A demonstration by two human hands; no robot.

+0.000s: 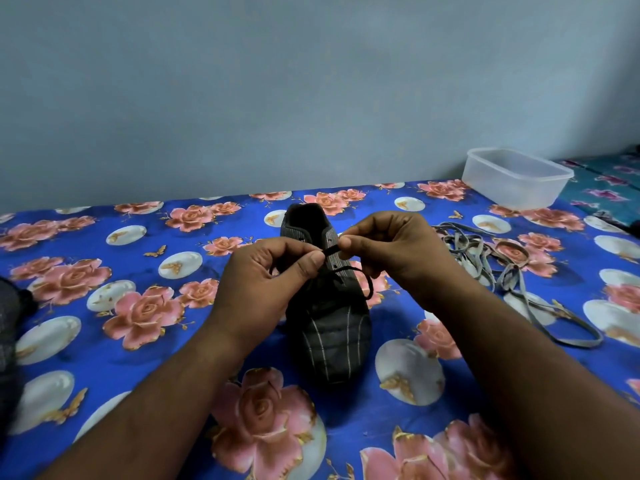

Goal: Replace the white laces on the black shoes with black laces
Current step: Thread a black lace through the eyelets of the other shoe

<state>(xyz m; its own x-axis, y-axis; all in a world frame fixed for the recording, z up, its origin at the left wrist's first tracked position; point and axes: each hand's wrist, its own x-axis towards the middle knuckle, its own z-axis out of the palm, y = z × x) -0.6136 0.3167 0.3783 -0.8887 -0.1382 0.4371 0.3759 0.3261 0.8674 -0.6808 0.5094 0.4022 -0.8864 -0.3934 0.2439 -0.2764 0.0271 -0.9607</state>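
A black shoe with thin pale stripes lies on the blue flowered cloth, toe towards me. A black lace runs through its lower eyelets and loops off to the right. My left hand and my right hand meet above the shoe's upper eyelets, and each pinches the black lace near its end between thumb and forefinger. A heap of whitish-grey laces lies on the cloth to the right of my right hand.
An empty translucent plastic box stands at the back right by the wall. A dark object, cut off by the left edge, lies on the cloth. A teal flowered cloth covers the far right.
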